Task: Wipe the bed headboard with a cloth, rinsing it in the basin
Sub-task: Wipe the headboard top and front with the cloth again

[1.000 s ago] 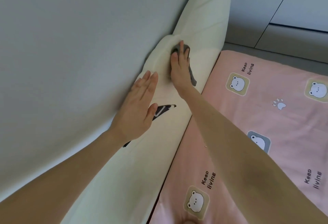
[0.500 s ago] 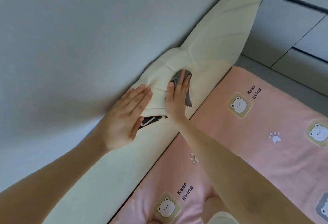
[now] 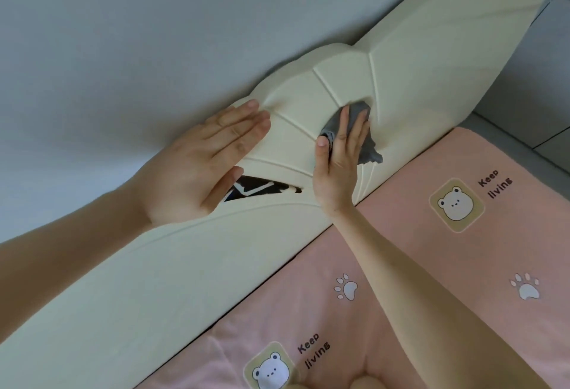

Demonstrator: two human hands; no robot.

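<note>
The cream headboard [image 3: 416, 58] runs diagonally across the view, with a raised shell-shaped panel at its middle. A grey cloth [image 3: 368, 149] lies against that panel. My right hand [image 3: 339, 166] presses it flat with straight fingers, and most of the cloth is hidden under the palm. My left hand [image 3: 203, 160] rests flat on the panel's left side, fingers straight, holding nothing. A dark opening [image 3: 262, 189] shows in the headboard just below the left thumb. No basin is in view.
A grey wall [image 3: 154, 34] stands behind the headboard. A pink bedsheet [image 3: 462, 265] with bear and paw prints covers the mattress at the lower right. Grey cabinet panels [image 3: 543, 95] stand at the far right.
My right hand with the cloth has slid down the shell panel toward the mattress. The left hand stays flat on the headboard. The view has swung and moved closer.
</note>
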